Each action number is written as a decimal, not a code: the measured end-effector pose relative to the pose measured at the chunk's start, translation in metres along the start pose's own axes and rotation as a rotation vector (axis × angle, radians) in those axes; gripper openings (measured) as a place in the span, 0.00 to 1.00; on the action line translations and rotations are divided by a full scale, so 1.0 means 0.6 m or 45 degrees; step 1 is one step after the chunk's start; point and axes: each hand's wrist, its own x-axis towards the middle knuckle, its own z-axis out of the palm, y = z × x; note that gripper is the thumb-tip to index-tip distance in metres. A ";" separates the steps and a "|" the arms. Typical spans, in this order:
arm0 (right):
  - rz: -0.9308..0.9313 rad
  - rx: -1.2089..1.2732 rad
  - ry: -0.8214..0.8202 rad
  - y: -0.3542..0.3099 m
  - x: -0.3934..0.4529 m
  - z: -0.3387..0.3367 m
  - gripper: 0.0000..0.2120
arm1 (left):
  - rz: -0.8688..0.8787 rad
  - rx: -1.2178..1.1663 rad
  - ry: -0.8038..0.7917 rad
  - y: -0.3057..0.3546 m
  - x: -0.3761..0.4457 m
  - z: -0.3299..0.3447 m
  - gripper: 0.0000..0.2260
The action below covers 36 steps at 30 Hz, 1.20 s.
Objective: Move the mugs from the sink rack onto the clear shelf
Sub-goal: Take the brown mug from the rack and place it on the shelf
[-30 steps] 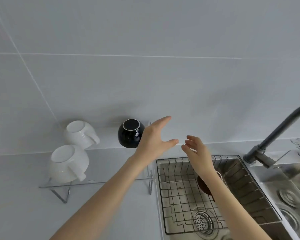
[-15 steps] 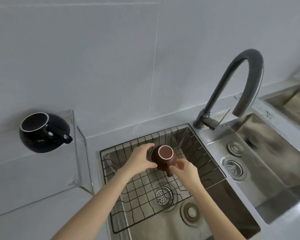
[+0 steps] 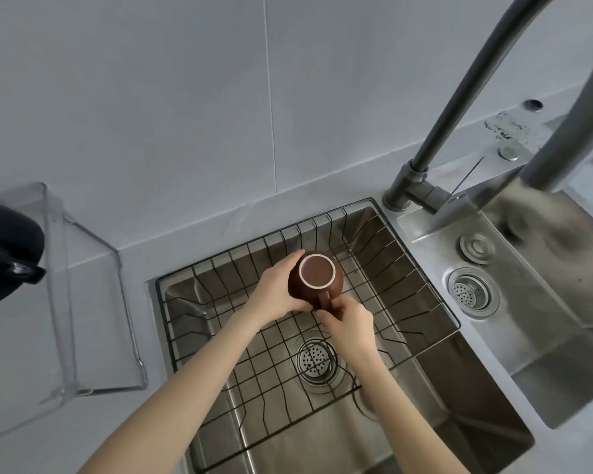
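A round-bellied brown mug (image 3: 317,280) with a matte glaze and a pale ring on the flat face turned up to the camera sits over the black wire sink rack (image 3: 384,268), toward the rack's far side. Whether it rests on the wires or is lifted just clear of them cannot be told. The left hand (image 3: 278,290) is cupped around the mug's left flank, fingers curled over the curve and thumb below. The right hand (image 3: 348,319) is closed on the mug's handle, which points toward the person.

The rack is a grid of thin dark wire set into a brushed stainless steel sink (image 3: 339,436), with a perforated round drain (image 3: 314,359) showing through the grid. To the right of the rack stands a matte grey gooseneck faucet (image 3: 459,97). To the left of the rack, on the pale counter, stands the clear shelf (image 3: 83,302) of bent transparent acrylic; a glossy black mug (image 3: 7,248) sits on it at the frame's edge.
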 end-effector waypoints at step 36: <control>-0.900 -0.016 -0.323 -0.389 -0.305 0.066 0.03 | 0.079 -0.187 1.117 0.052 -0.451 -0.354 0.35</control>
